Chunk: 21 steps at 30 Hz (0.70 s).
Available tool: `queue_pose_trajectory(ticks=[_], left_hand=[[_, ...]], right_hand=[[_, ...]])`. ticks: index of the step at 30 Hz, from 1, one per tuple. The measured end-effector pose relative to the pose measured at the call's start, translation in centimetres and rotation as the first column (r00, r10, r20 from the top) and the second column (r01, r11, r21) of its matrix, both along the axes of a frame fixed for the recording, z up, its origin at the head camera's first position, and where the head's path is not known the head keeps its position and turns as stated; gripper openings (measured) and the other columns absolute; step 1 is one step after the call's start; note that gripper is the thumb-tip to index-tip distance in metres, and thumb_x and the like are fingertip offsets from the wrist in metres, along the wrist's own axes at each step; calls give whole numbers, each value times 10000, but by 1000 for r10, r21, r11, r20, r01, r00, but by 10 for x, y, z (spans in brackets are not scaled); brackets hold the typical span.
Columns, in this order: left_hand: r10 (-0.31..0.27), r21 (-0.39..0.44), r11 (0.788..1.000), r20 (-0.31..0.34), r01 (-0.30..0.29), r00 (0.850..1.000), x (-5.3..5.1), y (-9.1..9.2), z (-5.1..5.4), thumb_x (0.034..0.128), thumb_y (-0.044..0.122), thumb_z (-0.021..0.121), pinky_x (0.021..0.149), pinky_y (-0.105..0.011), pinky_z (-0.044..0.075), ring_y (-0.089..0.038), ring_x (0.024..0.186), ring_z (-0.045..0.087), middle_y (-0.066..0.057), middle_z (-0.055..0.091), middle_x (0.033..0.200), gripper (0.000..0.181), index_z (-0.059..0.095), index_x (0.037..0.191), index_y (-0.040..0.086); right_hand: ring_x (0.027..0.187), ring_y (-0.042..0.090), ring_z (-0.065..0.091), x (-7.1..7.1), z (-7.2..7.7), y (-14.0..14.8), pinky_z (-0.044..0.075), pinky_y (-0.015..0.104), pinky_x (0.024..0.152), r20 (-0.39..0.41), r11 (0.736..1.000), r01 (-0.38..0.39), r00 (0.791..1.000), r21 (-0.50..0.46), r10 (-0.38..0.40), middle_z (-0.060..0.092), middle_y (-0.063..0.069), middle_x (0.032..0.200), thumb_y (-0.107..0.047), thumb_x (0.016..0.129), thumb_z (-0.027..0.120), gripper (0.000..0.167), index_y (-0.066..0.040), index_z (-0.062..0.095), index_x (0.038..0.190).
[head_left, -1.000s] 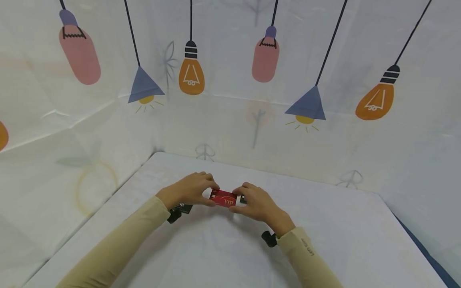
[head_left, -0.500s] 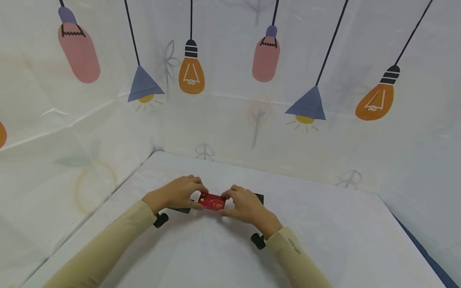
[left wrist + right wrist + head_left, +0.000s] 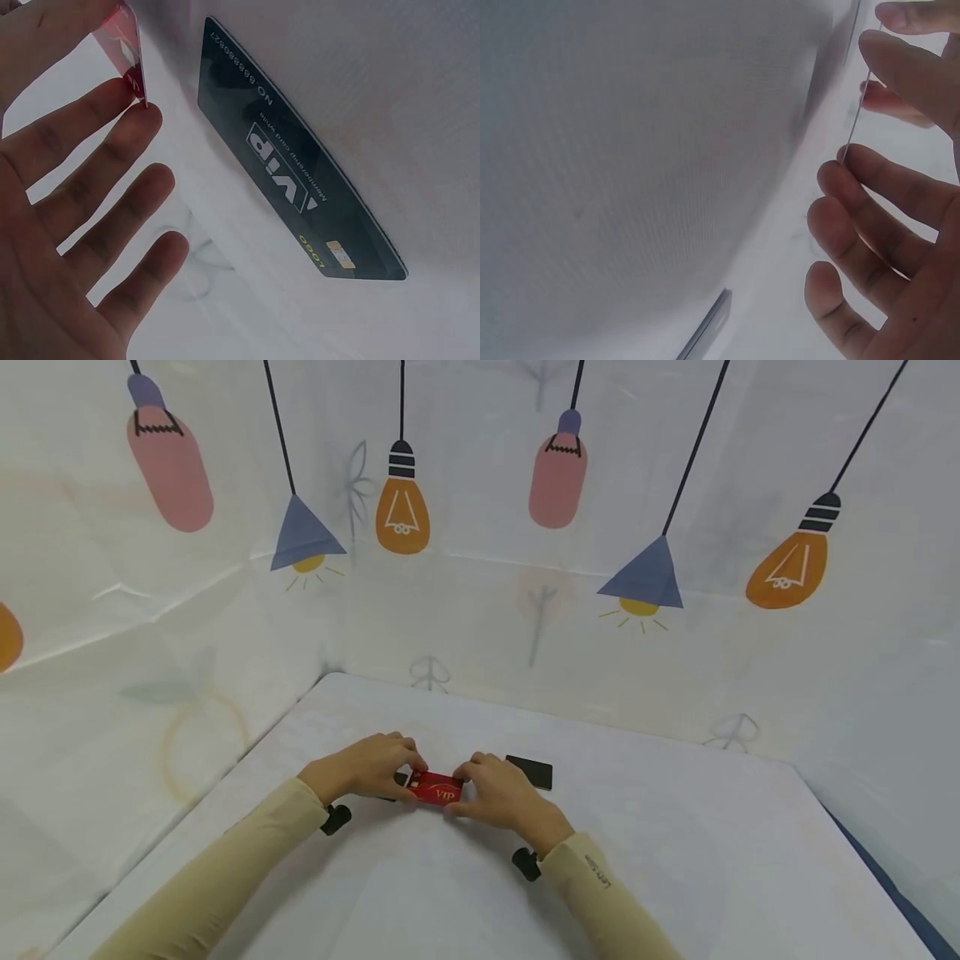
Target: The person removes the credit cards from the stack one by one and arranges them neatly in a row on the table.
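The left hand [image 3: 363,766] and the right hand [image 3: 498,793] pinch the red card [image 3: 437,788] between them, thumb and fingertips at each short end; its gold "VIP" faces up. The little finger of each hand is free of it. In the right wrist view the card shows edge-on, a thin line apart from the table's surface.

Just beside the left hand, partly hidden by it in the head view, the VIP card [image 3: 277,165] lies on the table [image 3: 637,860], dark, with white lettering and a gold chip. Beyond the right hand, towards the far edge, lies the black card [image 3: 529,773]. All three are nearer the table's far left corner than its far right. Tan sleeves [image 3: 217,868] cover both forearms. Behind the far edge stands a white backdrop [image 3: 465,610] printed with lamps.
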State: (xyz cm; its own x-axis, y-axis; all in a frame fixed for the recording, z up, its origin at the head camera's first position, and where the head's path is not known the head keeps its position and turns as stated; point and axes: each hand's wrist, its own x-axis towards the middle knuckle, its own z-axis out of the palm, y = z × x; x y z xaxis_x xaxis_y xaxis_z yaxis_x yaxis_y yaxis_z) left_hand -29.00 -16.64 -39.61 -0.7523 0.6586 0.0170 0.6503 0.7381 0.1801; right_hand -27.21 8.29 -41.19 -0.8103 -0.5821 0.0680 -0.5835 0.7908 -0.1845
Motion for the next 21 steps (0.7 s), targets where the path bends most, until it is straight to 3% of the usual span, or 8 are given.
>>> queue_pose_trajectory(ticks=[5, 15, 21], left_hand=[[34, -5, 999, 57, -34, 998, 2, 1, 0, 825, 424, 837, 906, -402, 469, -149, 973, 547, 32, 657, 1081, 461, 747, 1192, 161], [65, -9, 998, 72, -64, 995, 1, -1, -3, 818, 444, 839, 917, -406, 469, -156, 999, 547, 39, 657, 1104, 467, 745, 1189, 175], [79, -20, 997, 94, -77, 992, -1, -1, -7, 809, 433, 850, 891, -386, 472, -141, 967, 528, 62, 641, 1050, 445, 750, 1166, 186]], right_hand=[[1040, 147, 588, -1, -2, -2, 507, 391, 951, 12, 1000, 2, 1000, 8, -2, 657, -47, 1132, -549, 851, 768, 510, -201, 718, 1220], [1036, 162, 593, 0, -4, -7, 516, 450, 913, 25, 999, 22, 999, 37, -23, 650, -32, 1152, -567, 848, 762, 512, -216, 713, 1217], [1003, 150, 590, 0, -5, -10, 520, 411, 870, 23, 998, 26, 999, 60, -28, 647, -35, 1136, -563, 846, 765, 505, -209, 716, 1203]])
